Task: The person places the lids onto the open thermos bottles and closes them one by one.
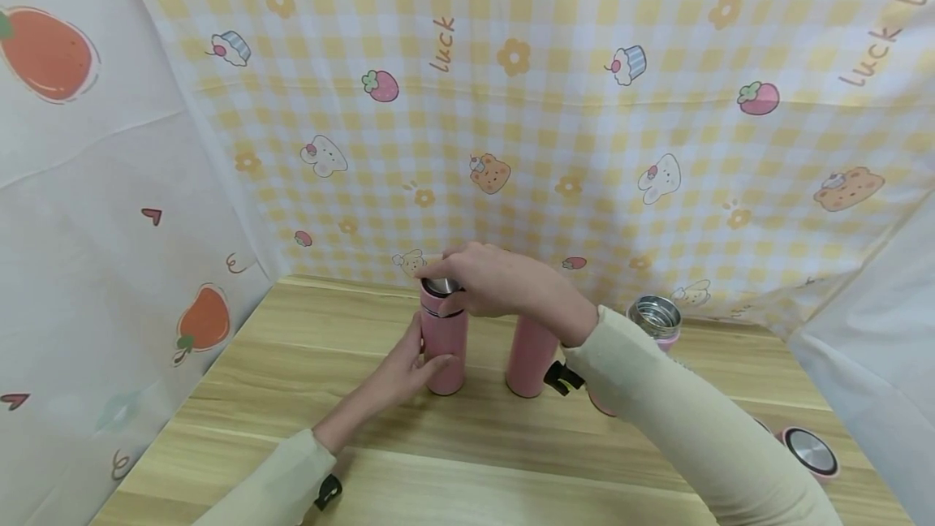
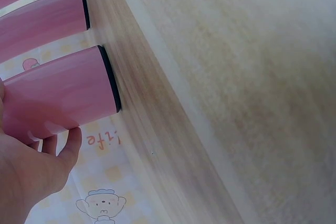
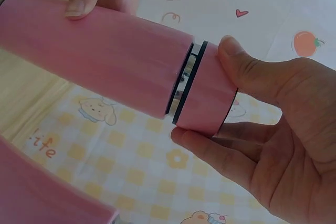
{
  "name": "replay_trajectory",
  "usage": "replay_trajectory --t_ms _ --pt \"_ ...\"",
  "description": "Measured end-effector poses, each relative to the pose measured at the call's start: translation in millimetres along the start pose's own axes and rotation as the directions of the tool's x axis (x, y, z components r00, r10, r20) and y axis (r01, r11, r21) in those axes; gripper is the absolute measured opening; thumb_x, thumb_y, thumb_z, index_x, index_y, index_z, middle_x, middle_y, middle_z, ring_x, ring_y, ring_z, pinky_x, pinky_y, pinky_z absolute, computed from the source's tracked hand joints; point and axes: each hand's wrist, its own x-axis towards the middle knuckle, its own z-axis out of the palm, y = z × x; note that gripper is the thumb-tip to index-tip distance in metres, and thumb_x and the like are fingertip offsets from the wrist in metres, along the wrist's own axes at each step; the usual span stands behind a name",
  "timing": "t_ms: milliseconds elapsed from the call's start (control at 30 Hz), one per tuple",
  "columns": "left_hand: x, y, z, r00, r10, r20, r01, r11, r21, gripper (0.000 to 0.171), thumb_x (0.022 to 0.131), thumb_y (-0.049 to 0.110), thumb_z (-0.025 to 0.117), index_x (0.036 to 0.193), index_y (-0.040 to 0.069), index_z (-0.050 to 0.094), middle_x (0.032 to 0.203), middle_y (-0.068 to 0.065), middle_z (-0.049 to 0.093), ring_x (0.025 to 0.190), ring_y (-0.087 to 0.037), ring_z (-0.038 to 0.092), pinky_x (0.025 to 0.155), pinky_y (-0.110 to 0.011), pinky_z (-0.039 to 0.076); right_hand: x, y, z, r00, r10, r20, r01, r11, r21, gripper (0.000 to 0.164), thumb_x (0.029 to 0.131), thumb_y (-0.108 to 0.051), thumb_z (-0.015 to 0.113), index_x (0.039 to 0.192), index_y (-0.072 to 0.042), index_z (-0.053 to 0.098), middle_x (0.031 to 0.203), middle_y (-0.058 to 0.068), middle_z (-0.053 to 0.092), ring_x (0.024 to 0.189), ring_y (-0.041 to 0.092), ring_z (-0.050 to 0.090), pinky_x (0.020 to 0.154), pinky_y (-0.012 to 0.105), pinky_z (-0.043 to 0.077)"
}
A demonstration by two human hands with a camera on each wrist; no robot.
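A pink thermos (image 1: 445, 347) stands upright on the wooden table. My left hand (image 1: 394, 372) grips its body from the left, the thumb across the front. Above, my right hand (image 1: 493, 281) pinches the pink lid (image 3: 209, 88) between thumb and fingers. A narrow silver gap (image 3: 185, 80) shows between lid and body in the right wrist view. In the left wrist view, the black base (image 2: 110, 78) of the thermos and fingers (image 2: 68, 150) curled round its side are visible.
A second pink thermos (image 1: 531, 357) stands to the right, its top hidden by my right hand and wrist. Farther right, an open thermos (image 1: 655, 316) with a bare steel mouth is partly behind my sleeve. A loose lid (image 1: 811, 450) lies at the table's right. A patterned cloth (image 1: 540, 128) hangs behind.
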Motion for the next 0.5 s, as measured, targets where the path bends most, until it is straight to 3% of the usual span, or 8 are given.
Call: replay_trajectory --t_ms 167,300,433,500 --pt "-0.7 -1.2 -1.0 1.000 0.018 0.003 -0.018 1.000 0.006 0.072 0.101 0.007 0.064 0.155 0.005 0.017 0.152 -0.017 0.036 0.138 -0.031 0.041 0.108 -0.052 0.039 0.1 -9.5 2.7 0.998 0.039 -0.048 -0.041 0.999 -0.031 0.019 0.094 -0.022 0.077 0.110 -0.019 0.067 0.082 -0.003 0.056 0.066 0.011 0.057 0.058 0.025 0.048" --pt "-1.8 -1.5 -2.7 1.000 0.020 0.014 -0.020 1.000 0.008 0.068 0.102 0.014 0.064 0.154 0.012 0.019 0.152 -0.011 0.037 0.139 -0.025 0.040 0.109 -0.049 0.039 -1.3 -18.2 4.8 0.993 0.083 -0.085 -0.091 0.991 -0.093 0.021 0.093 -0.025 0.078 0.092 -0.018 0.058 0.075 -0.002 0.053 0.062 0.013 0.055 0.053 0.025 0.046" --pt "-2.5 -1.2 -3.9 1.000 0.014 0.026 -0.014 1.000 0.003 0.070 0.103 0.020 0.063 0.156 0.014 0.017 0.154 -0.009 0.036 0.140 -0.024 0.038 0.110 -0.049 0.038 -2.3 -21.0 5.6 0.992 0.103 -0.080 -0.113 0.984 -0.137 0.021 0.095 -0.030 0.075 0.094 -0.018 0.057 0.077 -0.001 0.055 0.067 0.015 0.055 0.054 0.026 0.046" --pt "-2.9 -1.2 -4.1 0.999 0.013 0.031 -0.013 1.000 0.006 0.075 0.103 0.022 0.063 0.158 0.013 0.013 0.156 -0.009 0.034 0.142 -0.025 0.036 0.110 -0.050 0.037 -3.1 -19.4 4.4 0.992 0.118 -0.045 -0.123 0.985 -0.123 0.024 0.097 -0.035 0.071 0.112 -0.018 0.062 0.091 0.002 0.060 0.076 0.016 0.058 0.061 0.028 0.050"
